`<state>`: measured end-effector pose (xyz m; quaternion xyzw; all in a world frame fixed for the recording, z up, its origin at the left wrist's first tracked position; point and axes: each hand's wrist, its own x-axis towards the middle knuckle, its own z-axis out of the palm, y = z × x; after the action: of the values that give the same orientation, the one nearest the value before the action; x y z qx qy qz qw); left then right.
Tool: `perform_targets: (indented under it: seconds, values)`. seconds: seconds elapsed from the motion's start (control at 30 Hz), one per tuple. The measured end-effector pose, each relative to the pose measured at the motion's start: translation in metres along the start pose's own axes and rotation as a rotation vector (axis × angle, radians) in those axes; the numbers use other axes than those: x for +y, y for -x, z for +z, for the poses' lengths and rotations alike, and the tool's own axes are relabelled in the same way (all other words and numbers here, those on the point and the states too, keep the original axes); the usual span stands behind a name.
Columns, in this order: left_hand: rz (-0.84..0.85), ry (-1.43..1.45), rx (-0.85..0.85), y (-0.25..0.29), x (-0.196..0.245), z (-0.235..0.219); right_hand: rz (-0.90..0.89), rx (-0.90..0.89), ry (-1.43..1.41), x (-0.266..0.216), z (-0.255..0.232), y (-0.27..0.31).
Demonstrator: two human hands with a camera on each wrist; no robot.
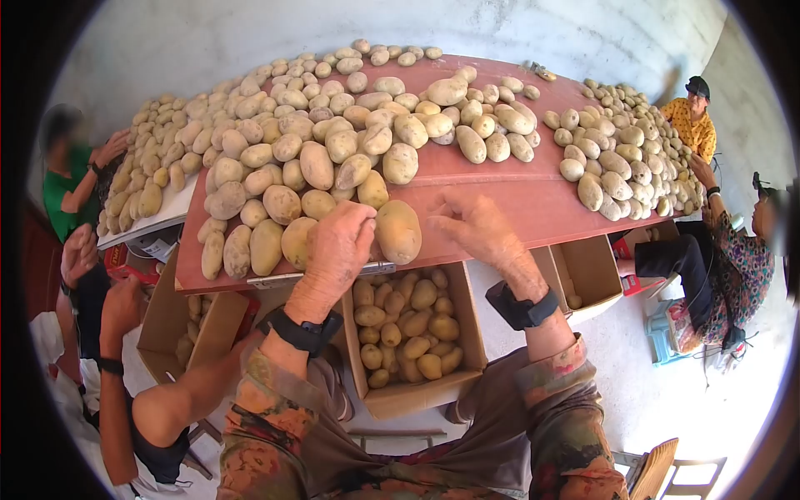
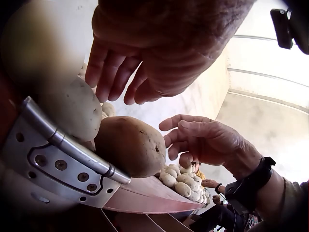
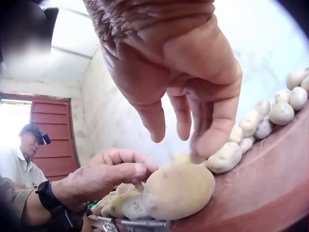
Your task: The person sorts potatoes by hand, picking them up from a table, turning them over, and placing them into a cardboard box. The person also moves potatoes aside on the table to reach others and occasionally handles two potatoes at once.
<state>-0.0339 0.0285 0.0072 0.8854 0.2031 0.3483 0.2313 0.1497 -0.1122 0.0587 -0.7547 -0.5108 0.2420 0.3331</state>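
Observation:
A large potato (image 1: 398, 232) lies at the front edge of the red table (image 1: 508, 187), between my two hands. Just left of it is my left hand (image 1: 342, 242), fingers loosely bent and holding nothing; in the right wrist view its fingertips come right up to the potato's side. On the other side, my right hand (image 1: 482, 229) hovers with relaxed, spread fingers, which hang above the potato (image 3: 179, 191) in the right wrist view. A wide heap of potatoes (image 1: 317, 165) covers the table behind and left of my hands.
Below the table edge stands a cardboard box (image 1: 417, 402) with potatoes inside. Further boxes stand left (image 1: 158, 321) and right (image 1: 587, 267). Another potato heap (image 1: 625, 158) covers the table's right end. People sit on both sides; a neighbour's arm (image 1: 187, 387) reaches in close at left.

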Motion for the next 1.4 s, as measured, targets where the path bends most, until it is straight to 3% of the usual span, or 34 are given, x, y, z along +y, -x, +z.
perform_targets:
  seconds: [0.23,0.57,0.8,0.9,1.03,1.13,1.23,1.27,1.4]
  values:
    - [0.076,-0.072,-0.107,0.002,0.003,0.009,-0.244,0.14,-0.013,0.023,0.059,-0.011]
    - [0.063,0.292,-0.264,0.003,0.01,0.005,-0.126,0.168,0.21,0.016,0.064,-0.014]
    - [0.088,0.116,-0.132,0.003,-0.005,0.0,-0.212,0.244,0.458,0.014,0.071,-0.013]
    - [0.068,0.095,-0.111,0.003,-0.012,-0.004,-0.218,0.213,0.377,0.021,0.066,-0.014]
    - [0.061,0.07,-0.102,0.002,-0.015,-0.009,-0.098,0.004,0.075,0.003,0.049,0.002]
    - [0.052,0.041,-0.098,0.001,-0.015,-0.01,-0.136,-0.17,-0.04,-0.006,0.044,0.017]
    - [0.072,0.036,-0.1,-0.001,-0.016,-0.009,-0.05,-0.419,-0.013,-0.007,0.056,0.027]
    - [0.059,0.031,-0.108,0.0,-0.015,-0.008,-0.194,-0.433,0.1,0.004,0.065,0.027]
    - [0.116,0.042,-0.067,0.002,-0.016,-0.006,-0.204,-0.579,0.199,0.018,0.094,0.039]
